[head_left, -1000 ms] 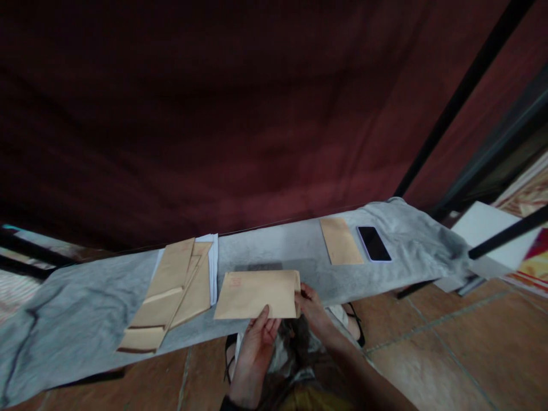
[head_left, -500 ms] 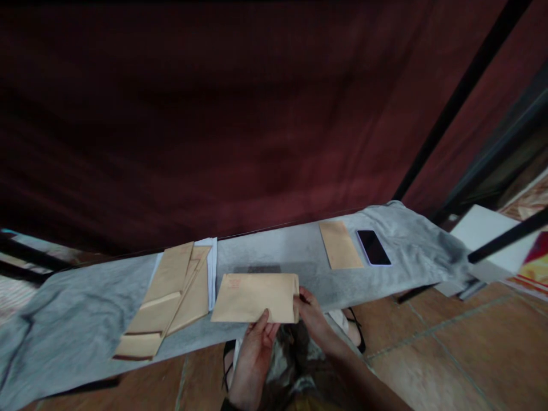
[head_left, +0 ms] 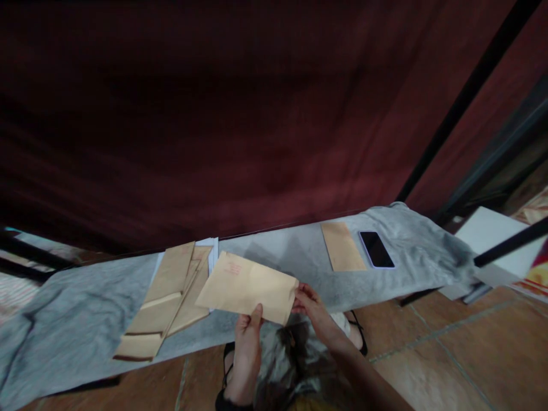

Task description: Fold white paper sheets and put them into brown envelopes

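Backdrop: a dark red curtain (head_left: 265,125) hangs behind the far edge of the desk (head_left: 295,242). The desk is long and narrow, draped in grey cloth that lies rumpled towards both ends. Brown floor tiles (head_left: 432,342) show beyond the near edge.

Left half of desk: a pile of brown envelopes (head_left: 165,297), loosely fanned, runs from close to the far edge down to the near edge. White sheets (head_left: 213,254) show from beneath it near the far edge.

Near edge, about mid-length: one brown envelope (head_left: 246,288) is held at a slant, printed end towards the far edge. Its left corner overlaps the pile in view; contact cannot be confirmed.

Right half, towards the far edge: a single brown envelope (head_left: 343,247) lies flat.

Hands: the left hand (head_left: 249,342) is nearly closed, gripping the held envelope by its near side, thumb on the upper face. The right hand (head_left: 309,305) has its fingers curled at the right short end; whether it pinches or merely touches cannot be told.

A dark-screened phone (head_left: 377,249) lies just beside the flat envelope, nearer the right end.

Smallest item: red print (head_left: 233,268) on the held envelope.
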A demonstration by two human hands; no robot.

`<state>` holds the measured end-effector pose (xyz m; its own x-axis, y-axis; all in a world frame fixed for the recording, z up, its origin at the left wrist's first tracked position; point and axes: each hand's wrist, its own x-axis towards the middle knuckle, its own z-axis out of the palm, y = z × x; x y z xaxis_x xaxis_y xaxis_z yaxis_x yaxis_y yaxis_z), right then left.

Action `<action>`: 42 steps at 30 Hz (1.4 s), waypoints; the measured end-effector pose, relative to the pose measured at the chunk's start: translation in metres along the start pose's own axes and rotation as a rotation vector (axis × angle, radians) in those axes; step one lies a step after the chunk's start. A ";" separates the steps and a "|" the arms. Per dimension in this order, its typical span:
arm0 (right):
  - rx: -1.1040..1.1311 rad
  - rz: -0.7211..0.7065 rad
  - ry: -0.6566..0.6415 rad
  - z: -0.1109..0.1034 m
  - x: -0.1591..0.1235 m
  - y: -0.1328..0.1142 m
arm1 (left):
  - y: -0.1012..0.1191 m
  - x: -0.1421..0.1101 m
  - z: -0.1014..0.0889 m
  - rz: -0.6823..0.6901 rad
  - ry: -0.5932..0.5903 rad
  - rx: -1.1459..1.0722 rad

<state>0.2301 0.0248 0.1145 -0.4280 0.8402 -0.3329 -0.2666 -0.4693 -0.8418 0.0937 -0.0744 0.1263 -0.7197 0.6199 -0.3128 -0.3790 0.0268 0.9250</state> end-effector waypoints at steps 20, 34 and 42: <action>-0.747 -0.359 -0.003 -0.024 0.041 0.022 | -0.011 0.057 0.000 0.204 -0.018 0.211; -1.657 -0.853 0.228 -0.023 0.027 0.058 | -0.036 0.097 0.053 0.634 -0.316 1.035; -1.620 -0.943 0.126 -0.028 0.034 0.062 | -0.029 0.152 0.073 0.702 -0.354 1.366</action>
<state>0.2234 0.0318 0.0393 -0.5689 0.6839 0.4568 0.6543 0.7129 -0.2523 0.0378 0.0769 0.0676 -0.2777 0.9521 0.1279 0.8899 0.2048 0.4076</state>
